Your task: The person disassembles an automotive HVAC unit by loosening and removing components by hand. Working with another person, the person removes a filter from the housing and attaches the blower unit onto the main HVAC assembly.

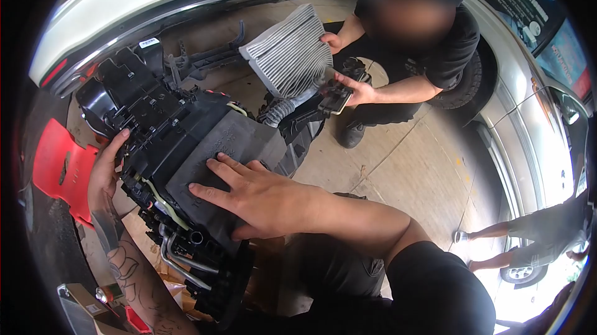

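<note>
In front of you sits a bulky black plastic unit (177, 128), with bent silver pipes (188, 261) and a marked dark pad (233, 133) on top. Your right hand (264, 203) lies on the pad, fingers spread. Your left hand (107, 164) touches the unit's side; its fingers are mostly hidden, their grip unclear. The unit's near end blurs into shadow.

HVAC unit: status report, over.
Right hand spread on the dark foam pad atop the black HVAC unit. Left hand at its side. Co-worker close by, holding a pleated filter; the hands' contact spots unobstructed.
</note>
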The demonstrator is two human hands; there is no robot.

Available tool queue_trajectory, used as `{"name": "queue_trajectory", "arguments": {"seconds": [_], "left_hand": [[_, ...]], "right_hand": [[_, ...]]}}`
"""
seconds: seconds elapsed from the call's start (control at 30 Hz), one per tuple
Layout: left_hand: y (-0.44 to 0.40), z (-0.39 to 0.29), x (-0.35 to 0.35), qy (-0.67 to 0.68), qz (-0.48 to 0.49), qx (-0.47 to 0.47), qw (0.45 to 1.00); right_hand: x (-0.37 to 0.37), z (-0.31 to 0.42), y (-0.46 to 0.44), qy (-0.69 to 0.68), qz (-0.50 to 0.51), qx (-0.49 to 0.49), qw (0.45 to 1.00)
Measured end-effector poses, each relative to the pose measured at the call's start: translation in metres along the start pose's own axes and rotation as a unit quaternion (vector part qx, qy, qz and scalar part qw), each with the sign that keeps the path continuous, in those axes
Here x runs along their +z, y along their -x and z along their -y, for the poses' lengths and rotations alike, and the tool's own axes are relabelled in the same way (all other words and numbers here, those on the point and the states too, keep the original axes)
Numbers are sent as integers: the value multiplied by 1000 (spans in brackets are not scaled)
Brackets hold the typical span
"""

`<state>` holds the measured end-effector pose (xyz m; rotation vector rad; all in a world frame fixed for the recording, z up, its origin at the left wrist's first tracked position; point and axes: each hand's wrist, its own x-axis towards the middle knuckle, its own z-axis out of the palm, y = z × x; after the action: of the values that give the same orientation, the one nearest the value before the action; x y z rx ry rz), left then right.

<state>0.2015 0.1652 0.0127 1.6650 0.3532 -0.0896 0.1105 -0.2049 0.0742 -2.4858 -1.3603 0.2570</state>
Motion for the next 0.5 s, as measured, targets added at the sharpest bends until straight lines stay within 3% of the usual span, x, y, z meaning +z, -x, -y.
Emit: {"name": "queue_trajectory", "arguments": {"seconds": [0.5], "left_hand": [[10, -7, 6, 7, -12, 0, 1000]], "right_hand": [[3, -1, 1, -2, -29, -14, 999]]}}
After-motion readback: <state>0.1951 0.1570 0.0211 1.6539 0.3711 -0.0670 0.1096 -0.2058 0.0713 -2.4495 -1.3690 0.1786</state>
